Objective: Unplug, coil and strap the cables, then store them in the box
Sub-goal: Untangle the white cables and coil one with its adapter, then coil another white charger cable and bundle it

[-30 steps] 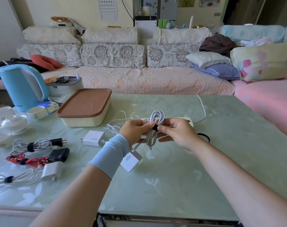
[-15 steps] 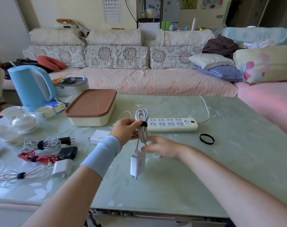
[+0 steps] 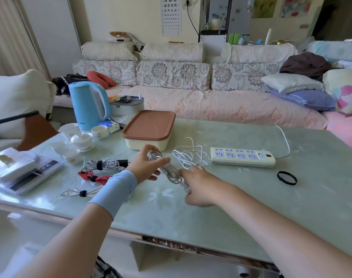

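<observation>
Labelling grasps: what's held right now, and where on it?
Left hand grips the coiled cable at its upper end. Right hand is at the lower end; blur hides whether it grips.

We see a glossy, glass-like tabletop (image 3: 251,207), a ribbed cream plastic box (image 3: 147,145) with a matt brown lid (image 3: 150,125), a smooth plastic power strip (image 3: 242,159), a cloth wristband (image 3: 115,189), and a blurred, perhaps rubbery, cable bundle (image 3: 171,173).

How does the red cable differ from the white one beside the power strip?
The red cable is bundled, with a black strap round its middle; the white cable sprawls in loose loops, unstrapped. The red cable lies left of the left hand, the white cable right of it. Both lie on the table, outside the lidded box.
</observation>
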Available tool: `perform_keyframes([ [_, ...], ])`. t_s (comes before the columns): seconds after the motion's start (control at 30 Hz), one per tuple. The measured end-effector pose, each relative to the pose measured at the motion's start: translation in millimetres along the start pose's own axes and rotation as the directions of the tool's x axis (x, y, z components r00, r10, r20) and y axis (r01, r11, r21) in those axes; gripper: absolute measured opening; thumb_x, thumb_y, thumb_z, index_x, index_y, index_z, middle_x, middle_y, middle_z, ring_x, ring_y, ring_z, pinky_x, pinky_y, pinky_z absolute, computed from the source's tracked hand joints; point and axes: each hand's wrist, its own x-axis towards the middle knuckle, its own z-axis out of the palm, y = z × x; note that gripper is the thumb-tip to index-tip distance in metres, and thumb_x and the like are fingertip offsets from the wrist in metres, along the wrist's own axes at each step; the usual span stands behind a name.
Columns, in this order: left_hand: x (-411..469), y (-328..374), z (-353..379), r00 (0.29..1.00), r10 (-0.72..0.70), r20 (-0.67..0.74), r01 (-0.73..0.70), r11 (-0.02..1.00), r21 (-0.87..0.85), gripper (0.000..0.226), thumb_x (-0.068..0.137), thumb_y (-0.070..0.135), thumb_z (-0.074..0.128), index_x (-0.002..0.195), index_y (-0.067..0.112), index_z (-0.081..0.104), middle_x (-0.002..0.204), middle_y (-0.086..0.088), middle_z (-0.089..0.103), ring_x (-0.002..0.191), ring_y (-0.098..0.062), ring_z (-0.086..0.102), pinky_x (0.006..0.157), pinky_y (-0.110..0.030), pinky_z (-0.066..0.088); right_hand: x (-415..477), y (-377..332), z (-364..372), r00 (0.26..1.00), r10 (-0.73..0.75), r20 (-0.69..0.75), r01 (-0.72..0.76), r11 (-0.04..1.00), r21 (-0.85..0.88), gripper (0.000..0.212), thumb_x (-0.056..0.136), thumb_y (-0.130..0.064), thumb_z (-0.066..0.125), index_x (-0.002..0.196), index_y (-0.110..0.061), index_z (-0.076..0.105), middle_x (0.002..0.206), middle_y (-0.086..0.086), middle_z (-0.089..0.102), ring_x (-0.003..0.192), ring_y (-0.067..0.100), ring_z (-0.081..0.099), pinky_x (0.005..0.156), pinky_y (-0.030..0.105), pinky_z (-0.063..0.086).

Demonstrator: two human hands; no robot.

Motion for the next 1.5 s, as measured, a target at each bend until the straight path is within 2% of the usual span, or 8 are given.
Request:
perform_keyframes([
  [0.23,-22,-32,-90,0.969,-0.077,-0.236,0.131,0.966,0.224,0.054,0.075,0.024,0.080,0.112,0.029,0.041,0.093,-0.010,0.057,0.068,-0.026,0.061,0.053,-0.032,0.054,25,-58,1,0.995,-0.098,0.026,0.092,0.982,0.163,0.067,0.076,-0.025,0.069,0.136,-0.029,0.040,0.129,0.001,0.047,0.105,0.015,0.045,0.084,0.029,0.047],
  [0.37,-45,-55,-131,0.973,-0.170,-0.158,0.224,0.860,0.458,0.027,0.083,0.028,0.073,0.103,0.019,0.058,0.087,-0.003,0.055,0.065,-0.016,0.048,0.049,-0.021,0.039,37,-91,17,0.977,-0.194,0.084,0.172,0.961,0.217,0.062,0.073,-0.025,0.073,0.131,-0.030,0.053,0.123,-0.004,0.055,0.103,0.017,0.055,0.086,0.029,0.051],
  [0.5,-57,-78,-159,0.952,-0.245,-0.185,0.305,0.695,0.651,0.029,0.085,0.041,0.068,0.098,0.016,0.061,0.093,-0.002,0.060,0.077,-0.018,0.053,0.069,-0.023,0.044,45,-119,35,0.955,-0.283,0.083,0.262,0.943,0.204,0.061,0.073,-0.029,0.078,0.131,-0.025,0.056,0.118,-0.002,0.046,0.106,0.018,0.052,0.093,0.030,0.046],
  [0.63,-52,-105,-172,0.925,-0.263,-0.273,0.373,0.760,0.532,0.038,0.084,0.044,0.068,0.110,0.019,0.056,0.101,-0.007,0.062,0.078,-0.023,0.058,0.073,-0.032,0.051,53,-133,50,0.963,-0.269,0.000,0.260,0.931,0.256,0.063,0.076,-0.030,0.075,0.134,-0.025,0.051,0.119,-0.003,0.042,0.113,0.016,0.052,0.097,0.030,0.046],
  [1.0,-34,-110,-147,0.973,-0.168,-0.155,0.223,0.540,0.812,0.062,0.084,0.065,0.053,0.139,0.040,0.042,0.143,-0.004,0.036,0.130,-0.031,0.031,0.108,-0.041,0.030,81,-124,63,0.983,-0.133,-0.129,0.161,0.956,0.244,0.054,0.083,-0.032,0.067,0.135,-0.020,0.056,0.130,-0.002,0.038,0.121,0.020,0.048,0.104,0.035,0.041],
  [1.2,-17,-114,-147,0.979,0.078,-0.191,0.094,0.657,0.748,0.046,0.087,0.038,0.066,0.131,0.026,0.056,0.137,-0.007,0.048,0.124,-0.029,0.038,0.105,-0.037,0.033,87,-117,68,0.978,-0.122,-0.166,0.159,0.960,0.232,0.067,0.086,-0.046,0.070,0.145,-0.021,0.048,0.137,-0.004,0.036,0.129,0.018,0.039,0.108,0.033,0.035],
  [1.37,-9,-95,-146,0.976,-0.014,-0.216,0.205,0.378,0.903,0.060,0.084,0.052,0.061,0.140,0.039,0.042,0.147,-0.002,0.035,0.136,-0.027,0.028,0.110,-0.043,0.027,89,-105,56,0.981,-0.146,-0.126,0.173,0.953,0.249,0.066,0.086,-0.053,0.066,0.144,-0.025,0.048,0.144,-0.003,0.038,0.135,0.018,0.036,0.112,0.036,0.032],
  [1.5,-4,-65,-126,0.985,0.056,-0.164,0.114,0.505,0.855,0.053,0.087,0.032,0.056,0.138,0.038,0.043,0.150,-0.001,0.030,0.137,-0.027,0.024,0.112,-0.043,0.025,93,-82,33,0.970,-0.025,-0.240,0.109,0.934,0.341,0.049,0.091,-0.043,0.062,0.135,-0.023,0.056,0.140,0.002,0.046,0.131,0.021,0.045,0.108,0.035,0.037],
])
